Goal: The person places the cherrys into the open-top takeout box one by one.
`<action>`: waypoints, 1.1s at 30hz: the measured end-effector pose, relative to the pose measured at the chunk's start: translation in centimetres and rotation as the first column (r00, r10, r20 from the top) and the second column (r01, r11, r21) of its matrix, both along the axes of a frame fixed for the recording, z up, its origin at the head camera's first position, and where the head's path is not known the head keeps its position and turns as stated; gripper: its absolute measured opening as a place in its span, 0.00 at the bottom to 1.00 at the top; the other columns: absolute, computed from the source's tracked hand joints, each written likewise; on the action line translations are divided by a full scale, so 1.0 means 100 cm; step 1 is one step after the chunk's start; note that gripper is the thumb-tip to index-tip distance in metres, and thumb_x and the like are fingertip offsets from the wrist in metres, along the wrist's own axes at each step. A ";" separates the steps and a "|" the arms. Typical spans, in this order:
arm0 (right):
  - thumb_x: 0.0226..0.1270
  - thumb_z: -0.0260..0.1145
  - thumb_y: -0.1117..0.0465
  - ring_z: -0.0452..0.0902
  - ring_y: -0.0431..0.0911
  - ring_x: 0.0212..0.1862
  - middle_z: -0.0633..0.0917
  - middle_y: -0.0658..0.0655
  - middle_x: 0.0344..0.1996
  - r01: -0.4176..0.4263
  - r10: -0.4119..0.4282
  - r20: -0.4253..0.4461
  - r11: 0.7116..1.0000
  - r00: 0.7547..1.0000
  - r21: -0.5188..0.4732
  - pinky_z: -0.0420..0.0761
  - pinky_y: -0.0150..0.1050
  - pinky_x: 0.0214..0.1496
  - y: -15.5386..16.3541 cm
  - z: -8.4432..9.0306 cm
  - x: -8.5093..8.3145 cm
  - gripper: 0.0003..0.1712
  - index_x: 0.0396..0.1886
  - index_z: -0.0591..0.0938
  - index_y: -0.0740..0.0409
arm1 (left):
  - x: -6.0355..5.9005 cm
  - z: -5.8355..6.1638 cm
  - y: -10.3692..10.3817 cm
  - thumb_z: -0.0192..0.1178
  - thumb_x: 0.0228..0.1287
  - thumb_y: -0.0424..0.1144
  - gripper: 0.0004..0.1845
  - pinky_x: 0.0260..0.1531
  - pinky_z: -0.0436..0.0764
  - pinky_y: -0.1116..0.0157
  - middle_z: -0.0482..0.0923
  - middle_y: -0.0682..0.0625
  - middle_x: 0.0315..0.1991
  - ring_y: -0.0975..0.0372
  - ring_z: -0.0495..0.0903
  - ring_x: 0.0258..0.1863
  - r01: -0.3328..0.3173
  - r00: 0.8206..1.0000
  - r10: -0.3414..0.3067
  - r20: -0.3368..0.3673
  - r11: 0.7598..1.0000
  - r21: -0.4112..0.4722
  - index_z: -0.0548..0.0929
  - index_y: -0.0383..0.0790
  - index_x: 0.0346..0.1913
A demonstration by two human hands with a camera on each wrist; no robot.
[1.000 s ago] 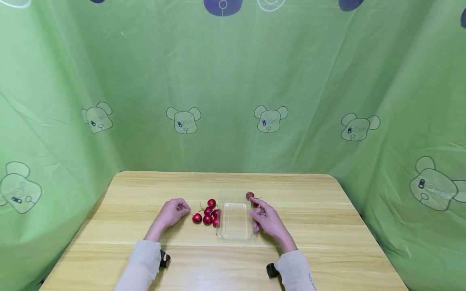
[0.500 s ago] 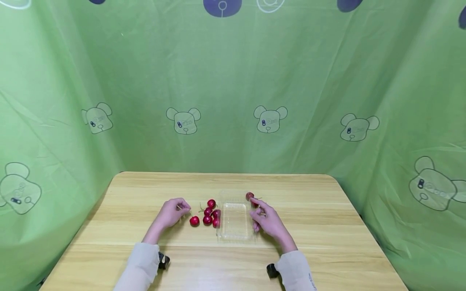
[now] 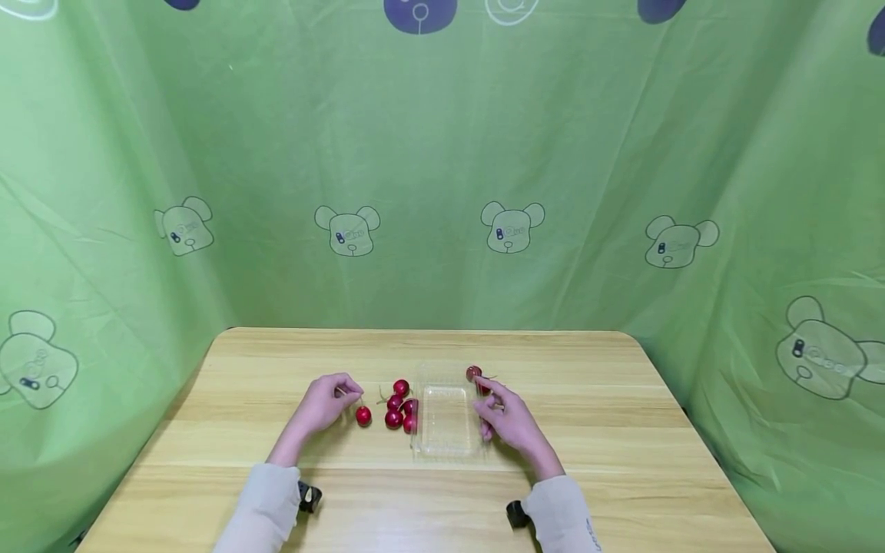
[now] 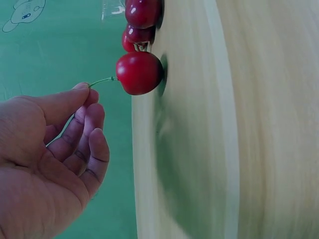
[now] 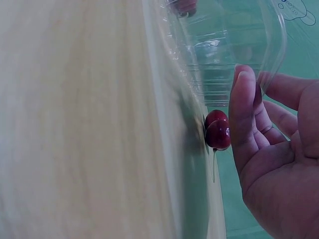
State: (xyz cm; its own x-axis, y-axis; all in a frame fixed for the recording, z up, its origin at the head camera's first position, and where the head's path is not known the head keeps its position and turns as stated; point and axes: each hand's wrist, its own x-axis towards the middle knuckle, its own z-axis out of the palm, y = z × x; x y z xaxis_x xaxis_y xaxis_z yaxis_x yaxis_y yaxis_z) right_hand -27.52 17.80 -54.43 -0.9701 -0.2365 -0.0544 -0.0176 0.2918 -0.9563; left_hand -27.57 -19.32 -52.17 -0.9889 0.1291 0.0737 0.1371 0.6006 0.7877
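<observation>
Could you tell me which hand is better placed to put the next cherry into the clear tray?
Probably the left hand: it pinches the stem of a cherry. The right hand rests against the clear tray.

- Cherries: seven in all. One lies alone (image 3: 363,415) left of the rest; a cluster of four (image 3: 399,405) sits against the left side of the tray; two (image 3: 474,373) lie at the tray's far right corner.
- Clear plastic tray (image 3: 445,449): one, mid-table.
- Hands: two, a left hand (image 3: 323,403) and a right hand (image 3: 508,418).
- Wooden table (image 3: 622,430): one.
- Green curtain (image 3: 429,169): one, printed with bears.
</observation>
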 end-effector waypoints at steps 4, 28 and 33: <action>0.76 0.63 0.67 0.81 0.48 0.23 0.82 0.67 0.36 0.001 -0.001 0.000 1.000 1.000 0.005 0.85 0.40 0.26 -0.001 0.000 -0.001 0.34 0.79 0.67 0.52 | 0.002 0.003 0.002 0.66 0.68 0.32 0.02 0.33 0.80 0.68 0.86 0.49 0.35 0.61 0.80 0.33 -0.005 1.000 0.005 -0.007 1.000 0.002 0.87 0.39 0.41; 0.77 0.63 0.66 0.80 0.48 0.23 0.80 0.62 0.34 -0.006 0.006 -0.016 1.000 1.000 0.001 0.85 0.42 0.25 -0.001 -0.002 -0.004 0.33 0.78 0.66 0.57 | 0.003 0.025 0.012 0.66 0.70 0.36 0.07 0.36 0.82 0.67 0.87 0.40 0.41 0.56 0.83 0.37 -0.013 1.000 0.014 -0.016 0.996 0.087 0.86 0.37 0.47; 0.77 0.63 0.67 0.80 0.48 0.23 0.79 0.59 0.33 0.002 -0.002 -0.012 1.000 1.000 0.001 0.83 0.39 0.24 -0.002 0.000 -0.001 0.33 0.78 0.68 0.55 | 0.003 0.029 0.017 0.67 0.70 0.36 0.06 0.36 0.82 0.67 0.87 0.46 0.38 0.60 0.82 0.35 -0.007 0.999 0.011 -0.043 0.995 0.096 0.87 0.39 0.46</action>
